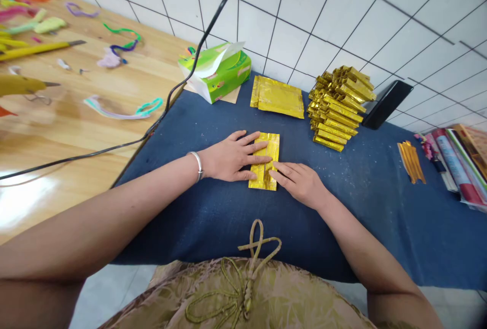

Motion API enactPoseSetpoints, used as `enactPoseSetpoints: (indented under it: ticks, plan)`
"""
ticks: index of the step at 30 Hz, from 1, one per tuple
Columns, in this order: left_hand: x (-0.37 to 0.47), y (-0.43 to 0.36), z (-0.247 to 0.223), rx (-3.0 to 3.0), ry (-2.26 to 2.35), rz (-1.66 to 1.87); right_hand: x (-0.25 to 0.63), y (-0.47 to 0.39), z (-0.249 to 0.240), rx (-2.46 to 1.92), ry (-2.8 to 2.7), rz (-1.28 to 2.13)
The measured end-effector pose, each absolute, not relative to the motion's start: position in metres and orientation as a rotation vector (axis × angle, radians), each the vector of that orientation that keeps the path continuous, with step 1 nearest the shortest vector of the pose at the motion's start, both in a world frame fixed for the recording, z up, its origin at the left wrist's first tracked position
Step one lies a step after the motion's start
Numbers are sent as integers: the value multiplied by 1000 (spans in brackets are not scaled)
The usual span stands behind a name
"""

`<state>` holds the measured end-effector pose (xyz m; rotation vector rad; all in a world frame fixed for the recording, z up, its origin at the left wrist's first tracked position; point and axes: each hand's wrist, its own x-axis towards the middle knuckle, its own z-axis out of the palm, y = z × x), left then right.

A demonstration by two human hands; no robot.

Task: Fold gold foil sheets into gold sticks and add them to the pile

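Note:
A gold foil sheet (272, 143) lies on the dark blue cloth in front of me, with folds running along its length. My left hand (236, 157) rests flat on its left part, fingers spread. At the right edge of the sheet, my right hand (299, 179) touches the foil with its fingertips, the fingers close together; whether they pinch the foil is too small to tell. Behind my hands lies a flat stack of gold sheets (281, 98). To its right is a pile of folded gold strips (338, 105).
A green tissue box (228, 75) stands at the back left. A black phone (387, 104) leans on the tiled wall. Orange-gold strips (411, 162) and books (456, 161) lie right. A black cable (198, 55) crosses the left side, above a wooden table (76, 131) with pipe cleaners.

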<state>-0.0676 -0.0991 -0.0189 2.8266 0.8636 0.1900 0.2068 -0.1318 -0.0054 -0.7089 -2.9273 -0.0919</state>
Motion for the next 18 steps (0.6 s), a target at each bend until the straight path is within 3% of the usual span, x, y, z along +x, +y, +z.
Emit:
enactPoseSetpoints:
  ticks: [18]
  plan:
    - [-65,-104,-14,2843,914,245,198,-138,-9,-703,-2796,97]
